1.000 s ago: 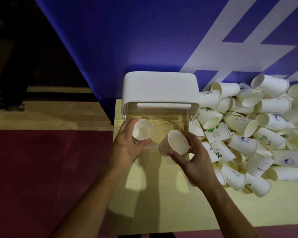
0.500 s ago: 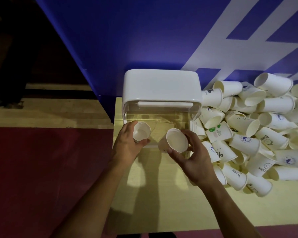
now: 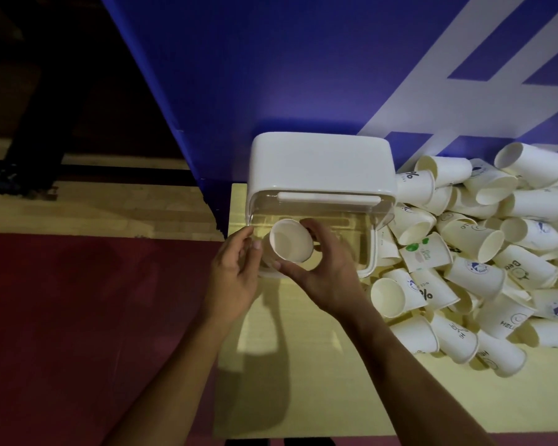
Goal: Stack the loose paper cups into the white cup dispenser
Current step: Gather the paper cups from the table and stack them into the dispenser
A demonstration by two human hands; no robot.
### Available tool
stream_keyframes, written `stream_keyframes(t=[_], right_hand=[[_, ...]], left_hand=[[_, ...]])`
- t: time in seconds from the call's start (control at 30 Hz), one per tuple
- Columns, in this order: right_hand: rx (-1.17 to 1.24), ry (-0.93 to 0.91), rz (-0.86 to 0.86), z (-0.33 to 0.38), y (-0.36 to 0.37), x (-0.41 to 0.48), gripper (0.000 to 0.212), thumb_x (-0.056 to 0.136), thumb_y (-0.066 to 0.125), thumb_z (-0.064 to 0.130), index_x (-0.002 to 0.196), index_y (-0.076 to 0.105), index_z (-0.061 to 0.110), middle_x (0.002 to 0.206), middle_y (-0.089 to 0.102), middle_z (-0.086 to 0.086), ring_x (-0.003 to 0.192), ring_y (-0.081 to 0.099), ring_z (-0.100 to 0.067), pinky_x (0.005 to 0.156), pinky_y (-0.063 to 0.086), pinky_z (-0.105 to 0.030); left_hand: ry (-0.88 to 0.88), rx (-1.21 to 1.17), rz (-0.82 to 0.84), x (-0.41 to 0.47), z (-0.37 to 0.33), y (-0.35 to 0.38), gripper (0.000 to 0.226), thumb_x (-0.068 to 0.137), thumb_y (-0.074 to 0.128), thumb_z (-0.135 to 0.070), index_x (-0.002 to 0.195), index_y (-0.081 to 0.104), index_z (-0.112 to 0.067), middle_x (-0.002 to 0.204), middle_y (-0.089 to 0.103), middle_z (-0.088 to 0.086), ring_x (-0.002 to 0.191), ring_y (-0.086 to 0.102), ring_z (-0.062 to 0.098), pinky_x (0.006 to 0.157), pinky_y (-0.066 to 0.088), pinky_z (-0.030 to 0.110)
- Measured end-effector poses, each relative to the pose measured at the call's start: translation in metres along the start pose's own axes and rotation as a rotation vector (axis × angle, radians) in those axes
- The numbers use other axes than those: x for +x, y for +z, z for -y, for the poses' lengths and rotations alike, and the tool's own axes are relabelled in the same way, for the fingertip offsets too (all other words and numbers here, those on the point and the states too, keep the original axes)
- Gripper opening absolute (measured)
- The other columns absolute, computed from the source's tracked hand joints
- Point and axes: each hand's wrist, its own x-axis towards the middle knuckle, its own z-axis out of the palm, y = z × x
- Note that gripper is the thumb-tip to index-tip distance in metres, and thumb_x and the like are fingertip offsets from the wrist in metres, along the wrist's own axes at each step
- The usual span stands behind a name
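Note:
The white cup dispenser [image 3: 319,162] stands at the table's back edge, its clear front compartment [image 3: 351,226] facing me. In front of its left part, both hands meet around a white paper cup [image 3: 291,241] whose mouth tilts toward me. My right hand [image 3: 327,268] wraps the cup from the right and below. My left hand [image 3: 237,272] closes against its left side, where a second cup wall shows under the rim. Whether two cups are nested there I cannot tell. A pile of loose paper cups [image 3: 471,252] lies to the right of the dispenser.
The pale yellow table [image 3: 303,365] ends at a left edge just beside my left hand, with red floor [image 3: 94,317] beyond it. A blue wall panel [image 3: 271,75] rises behind the dispenser. Someone's dark legs [image 3: 29,140] stand far left.
Earlier each hand held its own cup, apart, in front of the dispenser. The right hand has moved left, and now both hands close together around one visible cup mouth.

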Motion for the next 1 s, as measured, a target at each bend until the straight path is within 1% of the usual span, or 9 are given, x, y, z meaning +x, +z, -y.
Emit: stream_keyframes(t=[0.1, 0.3, 0.37, 0.47, 0.57, 0.63, 0.67, 0.8, 1.0], right_hand=[[-0.023, -0.004, 0.023, -0.008, 0.011, 0.004, 0.070, 0.073, 0.086, 0.056, 0.128, 0.055, 0.026, 0.120, 0.063, 0.016, 0.109, 0.060, -0.008, 0.089, 0.053, -0.034], [-0.092, 0.004, 0.040, -0.022, 0.025, 0.013, 0.075, 0.071, 0.088, 0.055, 0.132, 0.057, 0.022, 0.123, 0.064, 0.010, 0.108, 0.060, -0.009, 0.090, 0.052, -0.031], [-0.108, 0.010, 0.036, -0.026, 0.028, 0.013, 0.076, 0.070, 0.088, 0.055, 0.132, 0.058, 0.021, 0.123, 0.063, 0.008, 0.107, 0.059, -0.010, 0.089, 0.052, -0.031], [-0.146, 0.026, 0.045, -0.032, 0.031, 0.011, 0.079, 0.070, 0.087, 0.058, 0.134, 0.057, 0.022, 0.126, 0.063, 0.007, 0.109, 0.059, -0.012, 0.088, 0.054, -0.033], [-0.173, 0.054, 0.054, -0.037, 0.035, 0.010, 0.082, 0.070, 0.087, 0.057, 0.137, 0.056, 0.023, 0.130, 0.063, 0.006, 0.112, 0.060, -0.014, 0.091, 0.054, -0.034], [-0.176, 0.069, 0.053, -0.038, 0.037, 0.010, 0.084, 0.070, 0.088, 0.056, 0.139, 0.055, 0.023, 0.131, 0.063, 0.005, 0.113, 0.060, -0.014, 0.092, 0.053, -0.032], [-0.176, 0.076, 0.051, -0.039, 0.038, 0.010, 0.084, 0.070, 0.088, 0.055, 0.140, 0.055, 0.023, 0.131, 0.063, 0.005, 0.113, 0.060, -0.014, 0.093, 0.053, -0.032], [-0.185, 0.089, 0.045, -0.038, 0.039, 0.009, 0.086, 0.071, 0.088, 0.053, 0.142, 0.053, 0.021, 0.134, 0.063, 0.003, 0.116, 0.060, -0.016, 0.095, 0.053, -0.035], [-0.180, 0.158, 0.058, -0.034, 0.025, -0.006, 0.104, 0.070, 0.083, 0.065, 0.155, 0.038, 0.025, 0.151, 0.051, 0.004, 0.136, 0.049, -0.014, 0.105, 0.043, -0.029]], left_hand=[[-0.009, -0.036, 0.005, 0.003, -0.006, 0.001, 0.040, 0.104, 0.049, -0.034, 0.140, 0.058, -0.018, 0.130, 0.064, -0.006, 0.115, 0.057, -0.009, 0.092, 0.044, 0.008], [-0.019, -0.009, 0.053, 0.017, -0.004, 0.011, 0.034, 0.106, 0.051, -0.021, 0.138, 0.061, -0.015, 0.137, 0.060, -0.004, 0.104, 0.056, -0.019, 0.086, 0.040, 0.000], [-0.017, 0.071, 0.073, 0.020, 0.002, 0.013, 0.035, 0.106, 0.050, -0.023, 0.139, 0.060, -0.019, 0.139, 0.058, -0.006, 0.111, 0.056, -0.012, 0.087, 0.037, -0.002], [0.002, 0.175, 0.099, 0.021, 0.013, 0.016, 0.036, 0.106, 0.048, -0.025, 0.140, 0.060, -0.024, 0.139, 0.059, -0.007, 0.124, 0.054, 0.005, 0.092, 0.033, 0.000], [0.013, 0.236, 0.123, 0.020, 0.021, 0.019, 0.037, 0.105, 0.050, -0.023, 0.140, 0.060, -0.025, 0.137, 0.061, -0.005, 0.123, 0.056, 0.010, 0.091, 0.038, 0.006], [0.030, 0.263, 0.140, 0.020, 0.025, 0.019, 0.037, 0.105, 0.050, -0.023, 0.140, 0.060, -0.024, 0.135, 0.062, -0.005, 0.121, 0.057, 0.010, 0.090, 0.038, 0.003], [0.034, 0.271, 0.145, 0.021, 0.028, 0.020, 0.037, 0.104, 0.050, -0.024, 0.140, 0.059, -0.024, 0.135, 0.062, -0.004, 0.122, 0.057, 0.011, 0.093, 0.041, 0.006], [0.011, 0.278, 0.161, 0.023, 0.031, 0.019, 0.038, 0.104, 0.051, -0.028, 0.141, 0.057, -0.027, 0.140, 0.059, -0.002, 0.128, 0.055, 0.017, 0.103, 0.051, 0.038], [0.014, 0.265, 0.159, 0.013, 0.010, 0.009, 0.043, 0.103, 0.056, -0.027, 0.146, 0.053, -0.018, 0.145, 0.056, 0.001, 0.135, 0.049, 0.017, 0.102, 0.038, 0.021]])
